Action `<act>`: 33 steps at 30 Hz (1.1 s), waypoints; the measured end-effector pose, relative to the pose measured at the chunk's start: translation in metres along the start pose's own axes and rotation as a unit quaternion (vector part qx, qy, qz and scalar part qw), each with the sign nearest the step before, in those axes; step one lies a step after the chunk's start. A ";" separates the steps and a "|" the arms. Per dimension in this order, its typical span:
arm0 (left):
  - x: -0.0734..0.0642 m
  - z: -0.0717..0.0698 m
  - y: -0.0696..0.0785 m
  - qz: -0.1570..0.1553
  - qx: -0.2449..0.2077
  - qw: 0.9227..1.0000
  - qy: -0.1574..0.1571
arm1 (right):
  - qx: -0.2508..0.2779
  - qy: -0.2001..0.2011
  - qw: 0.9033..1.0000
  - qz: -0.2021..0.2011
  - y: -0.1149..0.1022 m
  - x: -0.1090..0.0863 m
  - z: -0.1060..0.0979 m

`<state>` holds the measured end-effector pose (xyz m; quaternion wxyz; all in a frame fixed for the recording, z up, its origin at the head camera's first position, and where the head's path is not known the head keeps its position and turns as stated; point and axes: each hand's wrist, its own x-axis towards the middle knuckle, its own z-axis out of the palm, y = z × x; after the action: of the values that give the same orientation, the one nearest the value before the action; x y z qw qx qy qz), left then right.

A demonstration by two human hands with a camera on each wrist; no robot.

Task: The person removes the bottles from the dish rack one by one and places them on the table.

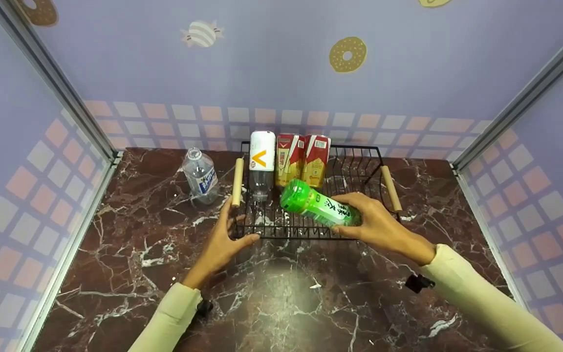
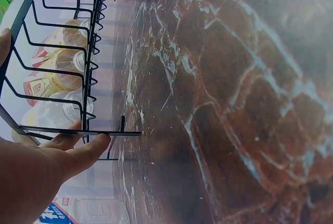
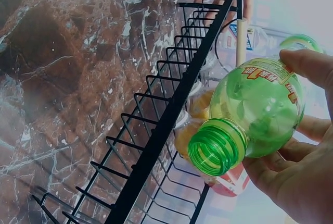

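My right hand [image 1: 378, 221] holds a green plastic bottle [image 1: 318, 204] tilted over the black wire basket [image 1: 306, 238]. Its uncapped neck [image 3: 216, 148] faces the right wrist camera, with the thumb on one side and fingers beneath. My left hand [image 1: 224, 240] grips the basket's front left corner, thumb along the front rim. Inside the basket, a bottle with a white label [image 1: 263, 151] stands neck down at the left. Beside it are two red and yellow bottles [image 1: 289, 161], also neck down in the left wrist view.
A clear bottle with a blue and white label [image 1: 202, 177] stands upright left of the basket. Wooden handles [image 1: 391, 188] rise at both basket ends. The dark marbled tabletop [image 1: 281, 303] is bordered by a patterned back wall [image 1: 281, 73] and side panels.
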<state>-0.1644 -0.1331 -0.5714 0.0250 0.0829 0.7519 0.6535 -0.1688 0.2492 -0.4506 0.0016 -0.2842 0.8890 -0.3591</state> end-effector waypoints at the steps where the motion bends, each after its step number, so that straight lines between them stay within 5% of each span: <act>1: 0.000 0.000 0.000 0.001 0.001 1.000 0.000 | -0.002 -0.001 1.000 -0.003 0.000 0.000 0.000; 33: -0.001 -0.005 0.004 -0.004 0.015 1.000 -0.005 | -0.022 -0.026 0.999 -0.037 -0.006 -0.007 0.010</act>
<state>-0.1636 -0.1372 -0.5666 0.0304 0.0840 0.7621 0.6413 -0.1584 0.2429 -0.4556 0.0054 -0.3259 0.8852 -0.3320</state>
